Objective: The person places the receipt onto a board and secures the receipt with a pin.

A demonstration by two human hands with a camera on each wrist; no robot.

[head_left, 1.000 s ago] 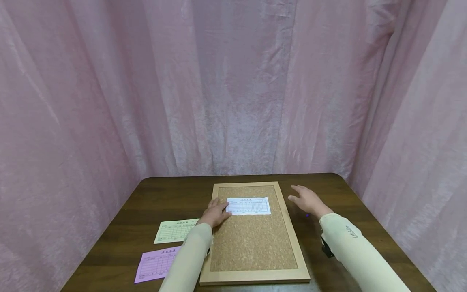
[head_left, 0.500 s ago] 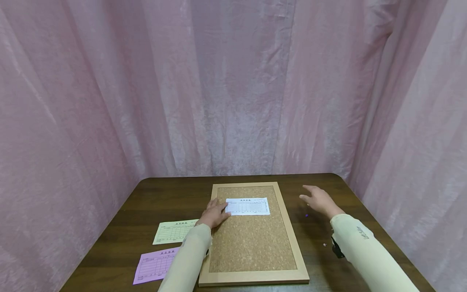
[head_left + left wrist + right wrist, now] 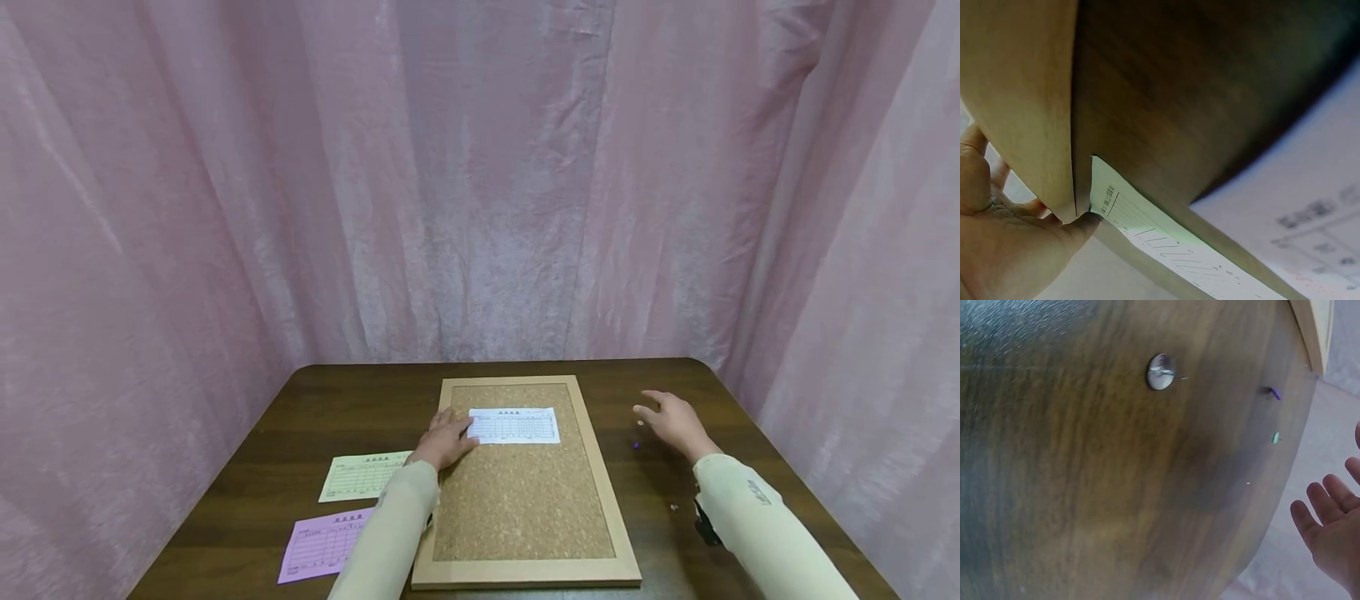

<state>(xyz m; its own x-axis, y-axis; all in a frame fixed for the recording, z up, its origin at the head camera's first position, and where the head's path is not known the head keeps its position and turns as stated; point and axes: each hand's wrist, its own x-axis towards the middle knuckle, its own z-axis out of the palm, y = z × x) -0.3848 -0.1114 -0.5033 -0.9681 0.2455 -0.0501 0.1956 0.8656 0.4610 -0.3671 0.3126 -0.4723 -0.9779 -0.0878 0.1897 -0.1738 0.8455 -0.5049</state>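
On the dark wooden table [image 3: 337,400], leftmost, lie a purple form [image 3: 321,545] and a green form [image 3: 363,477], their print too small to read. Next, the left hand [image 3: 444,442] presses flat fingers on the white form's [image 3: 514,426] left edge, atop the cork board [image 3: 521,500]. Rightward, pushpins [image 3: 636,445] dot the table beside the right hand [image 3: 675,422], hovering, fingers loosely spread, holding nothing.

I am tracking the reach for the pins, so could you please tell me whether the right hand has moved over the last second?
Yes. The right hand has moved rightward, away from the cork board.
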